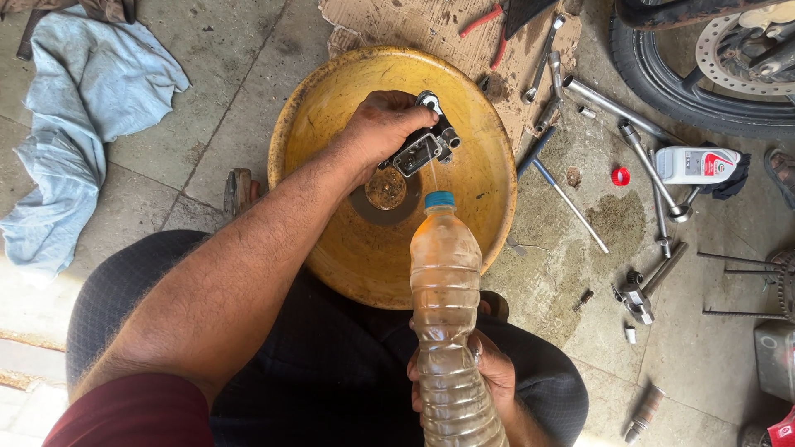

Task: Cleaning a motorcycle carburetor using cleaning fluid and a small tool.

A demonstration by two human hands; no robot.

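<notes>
Bottle (pixel 447 314) cap points toward basin (pixel 331 108).

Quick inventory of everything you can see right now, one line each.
Bowl: one, yellow, on the floor at centre.
Metal part: one, grey and black, held over the bowl.
Plastic bottle: one, clear with brownish liquid and a blue cap, squirting a thin stream at the part.
Cloth: one, pale blue, floor at left.
Wrenches and sockets: several, steel, floor right of the bowl.
Pliers: one, red handles, on cardboard at top.
White bottle: one, lying at right.
Red cap: one, beside it.
Tyre: one, black, top right.
Left hand: grips the metal part.
Right hand: grips the plastic bottle.
</notes>
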